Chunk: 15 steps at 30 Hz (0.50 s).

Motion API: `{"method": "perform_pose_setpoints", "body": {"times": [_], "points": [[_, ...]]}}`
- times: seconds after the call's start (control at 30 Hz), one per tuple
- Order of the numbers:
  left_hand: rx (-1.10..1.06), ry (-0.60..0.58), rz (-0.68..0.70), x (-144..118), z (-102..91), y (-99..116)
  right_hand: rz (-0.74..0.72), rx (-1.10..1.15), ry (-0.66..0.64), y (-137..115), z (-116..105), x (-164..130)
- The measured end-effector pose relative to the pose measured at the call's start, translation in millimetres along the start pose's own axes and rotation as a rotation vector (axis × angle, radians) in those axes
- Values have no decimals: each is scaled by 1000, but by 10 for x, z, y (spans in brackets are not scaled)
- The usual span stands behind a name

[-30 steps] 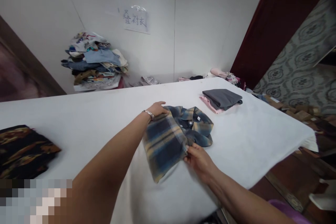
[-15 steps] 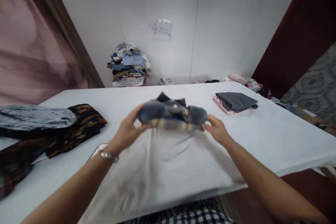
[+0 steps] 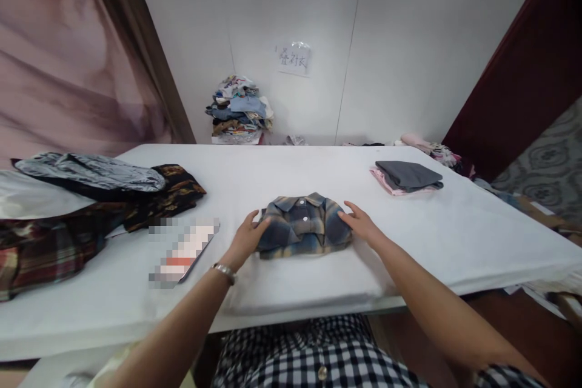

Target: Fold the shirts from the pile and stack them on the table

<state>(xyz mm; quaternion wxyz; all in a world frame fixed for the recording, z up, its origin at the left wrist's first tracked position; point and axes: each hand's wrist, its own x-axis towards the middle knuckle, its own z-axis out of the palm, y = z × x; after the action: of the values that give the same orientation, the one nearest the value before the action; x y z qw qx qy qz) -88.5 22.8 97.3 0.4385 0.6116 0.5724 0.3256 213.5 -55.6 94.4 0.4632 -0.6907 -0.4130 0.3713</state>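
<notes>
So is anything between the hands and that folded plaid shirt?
Nothing visible. The left hand touches the left edge of the plaid shirt, the right hand touches its right edge, and bare white table surrounds it.

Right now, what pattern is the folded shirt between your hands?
Blue and tan plaid shirt, clearest in the head view.

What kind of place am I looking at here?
Probably a clothes-folding workroom: a white cloth-covered table, a folded blue plaid shirt between both hands, a heap of mixed garments by the wall.
</notes>
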Motion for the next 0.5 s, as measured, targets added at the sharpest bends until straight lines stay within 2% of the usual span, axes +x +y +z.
{"method": "perform_pose_setpoints", "body": {"times": [0.07,0.13,0.23,0.3,0.4,0.5], "points": [[-28,46,7,39,98,98,-34,34,13,-68,88,41],[-95,80,79,1,140,169,-121,125,18,-86,118,6],[-192,51,192,-140,115,148,-220,226,17,15,53,-128],[-180,-1,150,-224,84,37,-172,188,-3,159,-9,-207],[-181,-63,12,-268,70,-166,-88,85,-31,386,-55,-248],[-194,-77,-21,-233,80,-250,-111,-15,-8,497,-55,-206]]}}
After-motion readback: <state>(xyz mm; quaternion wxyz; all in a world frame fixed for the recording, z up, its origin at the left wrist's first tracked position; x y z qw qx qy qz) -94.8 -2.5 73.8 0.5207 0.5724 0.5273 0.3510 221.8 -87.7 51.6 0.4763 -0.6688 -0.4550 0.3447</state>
